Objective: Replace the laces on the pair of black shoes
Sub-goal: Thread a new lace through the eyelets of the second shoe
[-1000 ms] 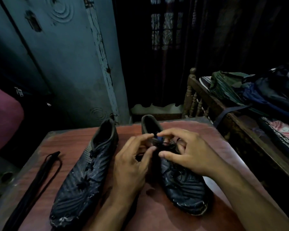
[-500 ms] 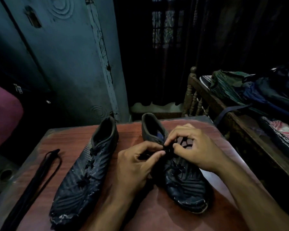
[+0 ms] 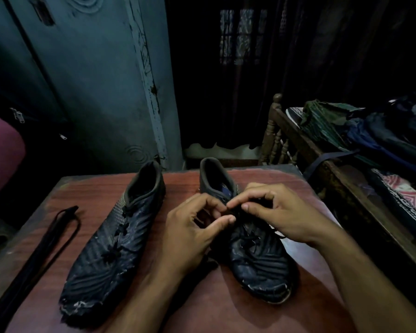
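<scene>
Near the desk's (image 3: 262,318) left edge lies a limp bundle of spare black laces (image 3: 48,239). Mid-desk, a laced black shoe (image 3: 115,243). Right of it, the left hand (image 3: 192,234) and right hand (image 3: 274,212) pinch the thin, soft lace (image 3: 247,236) at the second shoe's (image 3: 257,263) top eyelets. Likely slippery; best taken by its ends.
</scene>
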Available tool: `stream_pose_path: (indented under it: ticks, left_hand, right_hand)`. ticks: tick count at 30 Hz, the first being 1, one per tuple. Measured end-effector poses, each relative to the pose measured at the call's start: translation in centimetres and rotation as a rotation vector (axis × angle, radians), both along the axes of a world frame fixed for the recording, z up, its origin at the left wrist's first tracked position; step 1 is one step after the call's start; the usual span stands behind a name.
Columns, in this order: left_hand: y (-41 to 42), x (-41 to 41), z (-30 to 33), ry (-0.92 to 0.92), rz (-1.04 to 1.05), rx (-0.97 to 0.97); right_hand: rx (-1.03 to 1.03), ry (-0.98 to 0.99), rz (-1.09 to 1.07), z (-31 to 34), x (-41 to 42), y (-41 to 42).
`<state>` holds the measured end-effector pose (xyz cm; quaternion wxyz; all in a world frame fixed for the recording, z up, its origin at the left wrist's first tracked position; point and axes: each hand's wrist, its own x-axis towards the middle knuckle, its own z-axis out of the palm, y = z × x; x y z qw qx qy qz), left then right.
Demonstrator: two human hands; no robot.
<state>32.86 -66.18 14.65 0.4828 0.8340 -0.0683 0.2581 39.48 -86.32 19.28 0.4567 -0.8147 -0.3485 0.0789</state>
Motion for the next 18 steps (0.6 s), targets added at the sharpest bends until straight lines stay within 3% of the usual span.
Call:
stream_pose_path:
  ticks: [7, 18]
  left_hand:
    - [0.1, 0.1, -0.1, 0.021, -0.036, 0.212]
    - [0.3, 0.1, 0.2, 0.038, 0.029, 0.063]
  right_hand:
    - [0.022, -0.145, -0.228, -1.0, 0.4, 0.7]
    - [-0.02, -0.297, -0.2, -2.2, 0.2, 1.8]
